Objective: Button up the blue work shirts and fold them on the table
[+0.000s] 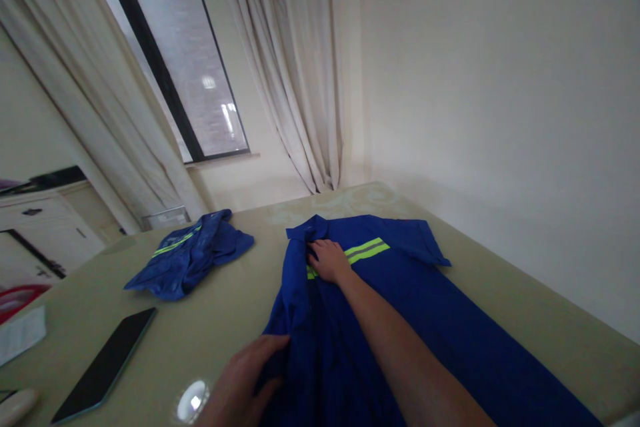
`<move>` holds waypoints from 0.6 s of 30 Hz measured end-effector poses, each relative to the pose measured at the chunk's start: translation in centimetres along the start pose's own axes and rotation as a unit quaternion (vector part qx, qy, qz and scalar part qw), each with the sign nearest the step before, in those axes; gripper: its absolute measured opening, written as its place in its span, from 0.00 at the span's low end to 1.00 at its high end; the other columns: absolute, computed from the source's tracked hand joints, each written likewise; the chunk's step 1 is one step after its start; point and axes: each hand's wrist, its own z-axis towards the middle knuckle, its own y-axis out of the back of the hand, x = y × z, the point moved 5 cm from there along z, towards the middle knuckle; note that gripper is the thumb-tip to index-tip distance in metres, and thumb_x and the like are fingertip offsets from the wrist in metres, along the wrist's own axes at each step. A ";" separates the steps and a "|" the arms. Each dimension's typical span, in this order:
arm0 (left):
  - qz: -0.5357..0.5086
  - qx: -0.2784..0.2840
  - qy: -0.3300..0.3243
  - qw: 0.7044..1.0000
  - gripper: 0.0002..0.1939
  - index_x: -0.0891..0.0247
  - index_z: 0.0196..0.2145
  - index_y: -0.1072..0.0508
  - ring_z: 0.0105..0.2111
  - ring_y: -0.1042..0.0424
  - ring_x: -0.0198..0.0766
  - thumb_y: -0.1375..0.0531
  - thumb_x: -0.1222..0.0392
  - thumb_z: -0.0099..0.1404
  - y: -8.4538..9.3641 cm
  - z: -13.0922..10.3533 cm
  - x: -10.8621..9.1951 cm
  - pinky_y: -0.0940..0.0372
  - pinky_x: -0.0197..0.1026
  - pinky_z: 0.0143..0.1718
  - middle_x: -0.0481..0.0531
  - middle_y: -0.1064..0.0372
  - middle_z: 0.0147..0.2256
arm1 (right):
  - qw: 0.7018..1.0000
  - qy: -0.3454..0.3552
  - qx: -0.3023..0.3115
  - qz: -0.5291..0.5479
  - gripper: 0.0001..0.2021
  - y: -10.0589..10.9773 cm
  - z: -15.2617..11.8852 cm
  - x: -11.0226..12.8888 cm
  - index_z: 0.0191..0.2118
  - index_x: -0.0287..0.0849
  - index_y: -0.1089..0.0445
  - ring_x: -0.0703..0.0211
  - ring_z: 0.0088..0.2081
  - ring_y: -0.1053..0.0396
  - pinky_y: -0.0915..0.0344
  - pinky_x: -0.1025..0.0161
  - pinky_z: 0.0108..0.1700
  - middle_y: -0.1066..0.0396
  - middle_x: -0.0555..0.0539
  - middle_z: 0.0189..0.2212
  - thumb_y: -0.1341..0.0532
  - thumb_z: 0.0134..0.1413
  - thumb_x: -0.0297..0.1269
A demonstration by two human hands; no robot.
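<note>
A blue work uniform [425, 300] with a collar, a short sleeve and yellow-and-grey reflective stripes lies spread over the table, running past the bottom of the view. Just below its collar, my right hand [327, 259] rests flat on the chest with the fingers spread. My left hand [245, 377] is lower down at the garment's left edge, the cloth between its thumb and fingers; part of this hand is cut off by the frame. To the left sits a second blue garment [187, 257], crumpled and bearing a similar stripe.
On the table [220, 307] are a dark tablet-like slab [107, 363], a white paper [23, 335], a pale object [17, 407] and a bright round spot by my left hand. A wall [500, 113] borders the right side; curtains [295, 67] and a window stand behind.
</note>
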 end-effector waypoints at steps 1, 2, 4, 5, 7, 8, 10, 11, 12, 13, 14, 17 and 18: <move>0.012 -0.026 0.001 1.000 0.28 0.46 0.54 0.23 0.58 0.29 0.51 0.43 0.59 0.55 2.2 0.5 0.3 0.38 0.53 0.66 0.44 0.25 0.56 | 1.000 -0.002 -0.001 -0.002 0.21 0.0 0.0 0.0 0.62 0.47 0.32 0.48 0.60 0.36 0.43 0.53 0.59 0.30 0.44 0.60 0.46 0.68 0.43; 0.039 -0.071 0.000 0.997 0.27 0.48 0.52 0.22 0.58 0.29 0.49 0.45 0.60 0.56 4.9 1.1 0.8 0.39 0.52 0.66 0.44 0.25 0.56 | 1.000 -0.005 -0.004 -0.003 0.21 0.0 0.0 0.0 0.63 0.48 0.32 0.48 0.60 0.36 0.43 0.53 0.59 0.30 0.44 0.60 0.46 0.68 0.44; 0.123 -0.196 0.021 0.973 0.26 0.54 0.52 0.22 0.56 0.28 0.49 0.49 0.60 0.59 11.1 2.2 2.1 0.38 0.52 0.64 0.48 0.24 0.54 | 1.000 -0.015 -0.010 -0.007 0.22 -0.1 0.1 -0.2 0.63 0.48 0.32 0.48 0.60 0.36 0.44 0.52 0.60 0.31 0.44 0.61 0.47 0.68 0.45; 0.172 -0.254 0.058 0.950 0.26 0.57 0.53 0.23 0.55 0.28 0.50 0.51 0.60 0.61 14.0 2.5 2.9 0.36 0.53 0.62 0.49 0.24 0.53 | 1.000 -0.021 -0.013 -0.009 0.22 -0.1 0.1 -0.2 0.63 0.47 0.32 0.47 0.61 0.37 0.44 0.52 0.60 0.31 0.44 0.61 0.47 0.69 0.45; 0.259 -0.370 0.126 0.883 0.27 0.62 0.57 0.28 0.57 0.31 0.54 0.56 0.61 0.67 18.6 2.8 3.9 0.36 0.59 0.58 0.52 0.27 0.57 | 0.999 -0.033 -0.020 -0.012 0.22 -0.1 0.1 -0.4 0.63 0.47 0.32 0.47 0.61 0.37 0.44 0.51 0.60 0.31 0.43 0.62 0.48 0.69 0.44; 0.289 -0.401 0.156 0.855 0.27 0.63 0.58 0.29 0.57 0.33 0.57 0.57 0.63 0.68 19.8 3.0 4.0 0.36 0.63 0.57 0.54 0.29 0.59 | 0.999 -0.038 -0.023 -0.014 0.22 0.0 0.1 -0.5 0.63 0.46 0.32 0.47 0.61 0.37 0.45 0.51 0.60 0.31 0.43 0.62 0.48 0.69 0.44; 0.329 -0.412 0.158 0.835 0.27 0.65 0.60 0.31 0.58 0.34 0.59 0.57 0.65 0.70 19.8 3.9 3.1 0.37 0.65 0.56 0.57 0.33 0.62 | 0.998 -0.046 -0.028 -0.016 0.22 0.0 0.2 -0.6 0.63 0.47 0.32 0.46 0.61 0.36 0.45 0.51 0.61 0.31 0.42 0.62 0.48 0.69 0.44; 0.334 -0.392 0.132 0.847 0.26 0.65 0.61 0.31 0.58 0.33 0.58 0.56 0.66 0.70 18.5 4.7 2.1 0.38 0.64 0.57 0.58 0.33 0.63 | 0.998 -0.049 -0.031 -0.017 0.22 0.0 0.3 -0.7 0.63 0.47 0.32 0.46 0.61 0.37 0.46 0.50 0.62 0.31 0.42 0.62 0.48 0.69 0.44; 0.330 -0.362 0.090 0.867 0.26 0.65 0.61 0.31 0.57 0.32 0.56 0.56 0.65 0.71 16.6 5.7 0.9 0.38 0.61 0.58 0.59 0.33 0.62 | 0.998 -0.052 -0.032 -0.018 0.22 0.0 0.5 -0.8 0.63 0.47 0.32 0.47 0.61 0.37 0.47 0.50 0.62 0.32 0.42 0.62 0.48 0.68 0.44; 0.313 -0.322 0.040 0.892 0.25 0.65 0.61 0.31 0.57 0.31 0.52 0.55 0.64 0.72 14.1 6.7 -0.3 0.38 0.56 0.60 0.59 0.31 0.61 | 0.998 -0.054 -0.033 -0.019 0.22 0.0 0.7 -1.0 0.63 0.46 0.32 0.46 0.62 0.37 0.48 0.50 0.63 0.32 0.42 0.63 0.48 0.68 0.44; 0.282 -0.274 0.006 0.920 0.24 0.63 0.61 0.30 0.57 0.30 0.50 0.54 0.61 0.73 11.3 7.8 -1.2 0.39 0.52 0.61 0.59 0.29 0.59 | 0.998 -0.056 -0.034 -0.020 0.23 -0.1 1.0 -1.2 0.63 0.46 0.33 0.47 0.63 0.38 0.49 0.49 0.64 0.33 0.41 0.63 0.48 0.68 0.44; 0.200 -0.134 -0.022 0.970 0.31 0.59 0.66 0.36 0.65 0.38 0.52 0.51 0.42 0.74 3.0 10.8 -2.5 0.43 0.53 0.65 0.59 0.37 0.66 | 0.998 -0.059 -0.028 -0.022 0.24 -0.5 2.0 -2.0 0.65 0.46 0.34 0.47 0.66 0.42 0.53 0.49 0.67 0.37 0.42 0.66 0.48 0.68 0.44; 0.197 -0.116 -0.011 0.974 0.34 0.57 0.68 0.39 0.68 0.44 0.55 0.51 0.38 0.72 1.0 11.5 -2.4 0.47 0.59 0.67 0.58 0.42 0.68 | 0.997 -0.062 -0.026 -0.023 0.24 -0.6 2.4 -2.3 0.65 0.46 0.35 0.47 0.66 0.42 0.54 0.48 0.67 0.38 0.42 0.67 0.48 0.68 0.44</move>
